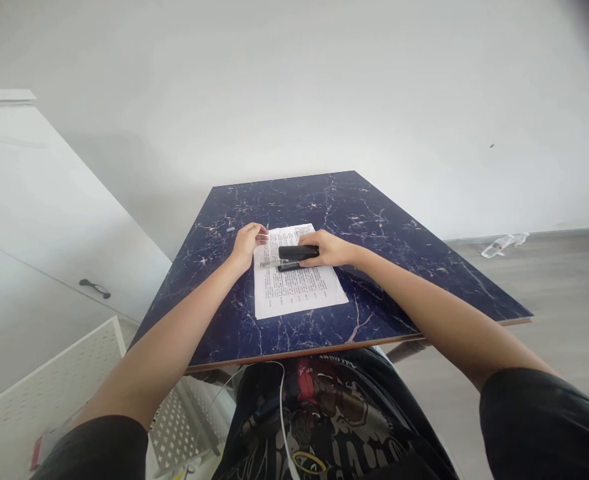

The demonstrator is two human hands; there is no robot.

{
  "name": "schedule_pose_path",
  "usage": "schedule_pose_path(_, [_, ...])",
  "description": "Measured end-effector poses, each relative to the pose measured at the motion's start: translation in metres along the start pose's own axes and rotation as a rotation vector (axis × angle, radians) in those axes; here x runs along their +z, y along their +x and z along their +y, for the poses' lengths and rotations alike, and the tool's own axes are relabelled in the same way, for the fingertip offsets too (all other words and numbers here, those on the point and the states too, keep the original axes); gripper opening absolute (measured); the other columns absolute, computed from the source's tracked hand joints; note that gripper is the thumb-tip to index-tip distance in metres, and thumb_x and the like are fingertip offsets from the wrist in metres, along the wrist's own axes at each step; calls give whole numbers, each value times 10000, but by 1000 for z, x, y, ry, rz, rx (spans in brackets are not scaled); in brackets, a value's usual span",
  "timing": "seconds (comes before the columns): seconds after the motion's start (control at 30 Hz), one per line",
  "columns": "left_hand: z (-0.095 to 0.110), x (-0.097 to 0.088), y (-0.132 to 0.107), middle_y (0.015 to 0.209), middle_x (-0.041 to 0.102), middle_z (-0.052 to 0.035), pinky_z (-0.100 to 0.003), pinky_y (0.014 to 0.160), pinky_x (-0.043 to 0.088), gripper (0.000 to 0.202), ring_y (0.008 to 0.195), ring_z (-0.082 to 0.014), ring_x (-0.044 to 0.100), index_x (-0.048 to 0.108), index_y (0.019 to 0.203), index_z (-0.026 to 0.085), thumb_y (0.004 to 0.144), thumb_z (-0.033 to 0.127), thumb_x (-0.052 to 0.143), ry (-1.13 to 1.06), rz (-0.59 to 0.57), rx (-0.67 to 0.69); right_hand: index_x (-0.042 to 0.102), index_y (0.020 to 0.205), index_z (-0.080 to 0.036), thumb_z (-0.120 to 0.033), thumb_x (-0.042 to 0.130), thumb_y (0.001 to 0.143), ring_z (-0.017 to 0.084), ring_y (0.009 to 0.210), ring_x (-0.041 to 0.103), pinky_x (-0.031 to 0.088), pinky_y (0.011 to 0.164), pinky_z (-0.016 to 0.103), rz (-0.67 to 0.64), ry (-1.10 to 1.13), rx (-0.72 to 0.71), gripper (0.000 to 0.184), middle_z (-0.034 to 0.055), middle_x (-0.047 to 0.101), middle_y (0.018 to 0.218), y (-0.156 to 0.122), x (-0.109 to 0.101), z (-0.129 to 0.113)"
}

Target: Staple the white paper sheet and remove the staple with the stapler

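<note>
A printed sheet of paper [294,287] lies on a dark blue marbled table [384,267]. My right hand [327,248] is closed round a black stapler [297,253], which sits over the sheet's upper left part. A black pen-like thing [287,267] lies just under the stapler. My left hand [248,243] rests at the sheet's top left corner, fingers curled and pressing on the paper's edge.
A small strip, perhaps of staples [230,229], lies on the table left of my left hand. A white cabinet with a dark handle [94,288] stands at the left. A white perforated panel [49,387] is below it. A plastic bottle [502,245] lies on the floor at right.
</note>
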State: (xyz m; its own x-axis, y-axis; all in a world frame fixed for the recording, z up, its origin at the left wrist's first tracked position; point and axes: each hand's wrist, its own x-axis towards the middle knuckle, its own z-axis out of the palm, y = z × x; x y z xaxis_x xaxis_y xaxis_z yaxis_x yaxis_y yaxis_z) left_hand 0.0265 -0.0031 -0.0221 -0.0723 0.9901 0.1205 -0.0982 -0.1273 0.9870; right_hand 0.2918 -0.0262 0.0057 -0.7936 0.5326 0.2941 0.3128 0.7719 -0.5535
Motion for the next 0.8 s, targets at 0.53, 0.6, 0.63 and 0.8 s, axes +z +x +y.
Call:
schedule_pose_path(0.53, [4,2,0,1114,771,-216,-394,951,646,308,1092,-307,760,768,987,119,939,424,754,-244,-315,-330,620,1394,-243,-37,389,1005,273,1031,564,406,814,411,256,-902,-99,498,136,641,1219,-3,2,0])
schedule_pose_path(0.6, [0,0,0,1135,778,-189,-370,970,638,188,1097,-280,761,785,1008,127,920,293,785,-214,-349,-301,603,1405,-247,-75,379,1038,279,1062,558,395,825,414,213,-935,-127,463,134,645,1232,-3,3,-3])
schedule_pose_path(0.63, [-1,-1,0,1139,780,-178,-360,981,633,152,1093,-267,762,792,1016,130,910,239,790,-200,-365,-297,595,1411,-252,-92,380,1048,281,1072,556,391,830,415,197,-942,-138,451,133,647,1237,-3,3,-4])
schedule_pose_path(0.8, [-3,-1,-2,1111,787,-157,-351,992,625,85,1057,-231,764,805,978,124,901,124,770,-170,-373,-306,575,1436,-268,-122,407,1055,293,1088,553,386,845,424,173,-934,-158,442,129,653,1243,-2,3,-9])
